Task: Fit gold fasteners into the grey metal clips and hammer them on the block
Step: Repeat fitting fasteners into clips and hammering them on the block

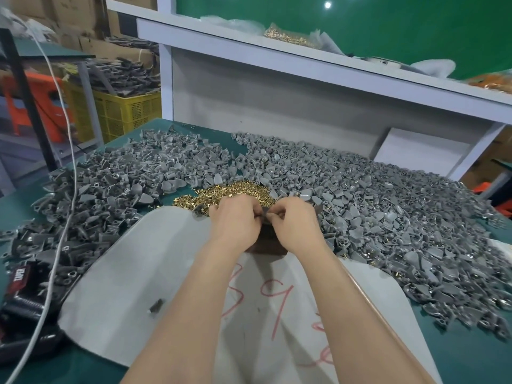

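My left hand (235, 220) and my right hand (293, 223) meet above a dark wooden block (270, 243), which they mostly hide. Between their fingertips they pinch a small grey metal clip (265, 214); whether a fastener sits in it is hidden. A heap of gold fasteners (221, 194) lies just beyond the hands. Grey metal clips lie in big piles to the left (116, 184) and to the right (401, 212). No hammer shows.
A white sheet (144, 273) with red writing covers the green table (465, 356) under my arms; one stray clip (156, 304) lies on it. A white cable (59, 245) and a black tool (25, 295) sit at left. A shelf (304, 59) holds a bag of fasteners (288, 37).
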